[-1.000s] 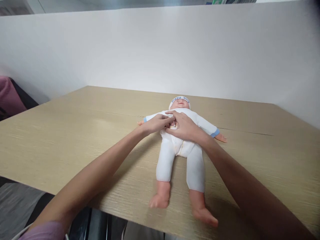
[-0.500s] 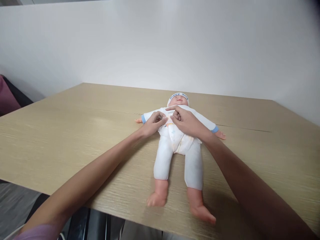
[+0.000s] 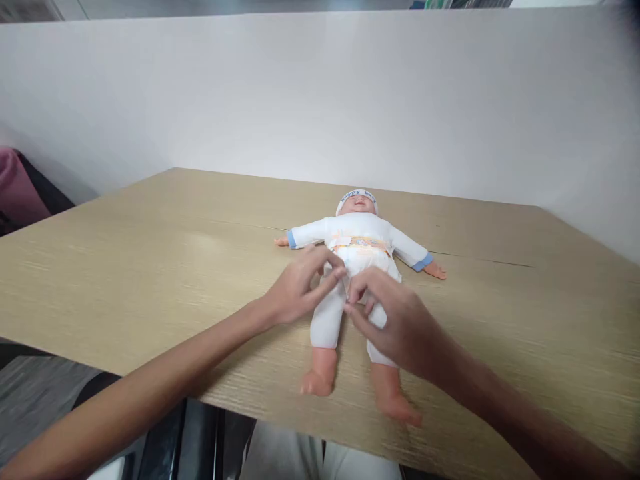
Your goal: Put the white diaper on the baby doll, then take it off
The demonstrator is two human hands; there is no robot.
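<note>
A baby doll [image 3: 367, 225] lies on its back with its feet toward me, in a white top with blue cuffs, white trousers and a printed headband. Around its hips, over the trousers, is a white diaper [image 3: 363, 257] with an orange-printed waistband. My left hand [image 3: 306, 283] is at the diaper's leg edge on the left, thumb and finger pinched together there. Lower down, by the crotch, my right hand [image 3: 395, 317] pinches the same edge between thumb and forefinger. My fingers and knuckles hide part of the diaper's lower half and the upper legs.
The doll rests on a light wooden table [image 3: 150, 267] with a thin seam across it. Behind stands a white partition [image 3: 300, 100]. A pink and black item [image 3: 23, 187] is at the far left. My legs [image 3: 285, 453] are below the front edge.
Both hands have moved down from the diaper's waistband to its leg edge, nearer to me. The waistband and the doll's chest now show. The camera view has shifted slightly.
</note>
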